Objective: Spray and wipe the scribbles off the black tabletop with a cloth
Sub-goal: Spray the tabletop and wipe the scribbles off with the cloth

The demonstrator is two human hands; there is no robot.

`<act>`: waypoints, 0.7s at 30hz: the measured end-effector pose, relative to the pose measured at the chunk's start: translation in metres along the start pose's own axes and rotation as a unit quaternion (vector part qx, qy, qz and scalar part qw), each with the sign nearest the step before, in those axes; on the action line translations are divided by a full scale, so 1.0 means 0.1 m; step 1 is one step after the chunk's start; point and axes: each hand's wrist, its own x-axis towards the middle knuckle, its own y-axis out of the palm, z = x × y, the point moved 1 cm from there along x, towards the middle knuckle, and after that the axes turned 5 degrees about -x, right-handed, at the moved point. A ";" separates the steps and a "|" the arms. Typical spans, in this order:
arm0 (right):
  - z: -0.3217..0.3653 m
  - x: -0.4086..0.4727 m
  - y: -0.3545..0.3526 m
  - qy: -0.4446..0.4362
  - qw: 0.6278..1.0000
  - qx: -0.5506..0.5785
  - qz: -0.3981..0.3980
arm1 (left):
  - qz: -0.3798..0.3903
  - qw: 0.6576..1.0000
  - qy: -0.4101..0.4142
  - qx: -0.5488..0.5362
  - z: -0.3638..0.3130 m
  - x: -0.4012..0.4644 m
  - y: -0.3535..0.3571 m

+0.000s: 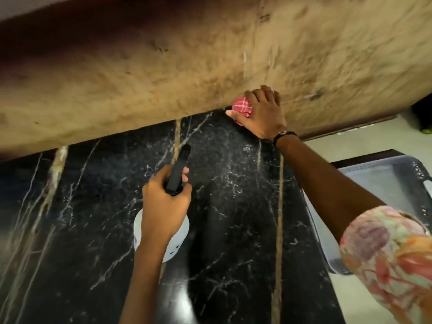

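Right hand (261,113) presses a bunched red-and-white checked cloth (243,108) at the far edge of the black white-veined stone counter (233,230), against the mottled tan wall (187,66); fingers curled over and clamped on the cloth. Left hand (163,202) grips the white spray bottle with black trigger head (177,174) mid-counter, fingers wrapped round its neck, nozzle aimed toward the far edge. Scribbles not separable from the veining here. Best practice, judged: mist ahead of the cloth, wipe in firm overlapping strokes back from the wall. Grey plastic tray (378,183) sits off the right edge; pale floor beyond.
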 end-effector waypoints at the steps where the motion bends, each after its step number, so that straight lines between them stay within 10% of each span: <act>1: 0.04 0.01 0.00 0.008 1.000 -0.014 -0.009 | 0.001 1.000 0.009 0.020 0.04 0.05 -0.08; 21: 3.29 -0.06 0.72 -0.120 0.992 -0.007 0.038 | -0.081 0.993 0.041 0.078 0.77 0.61 -1.76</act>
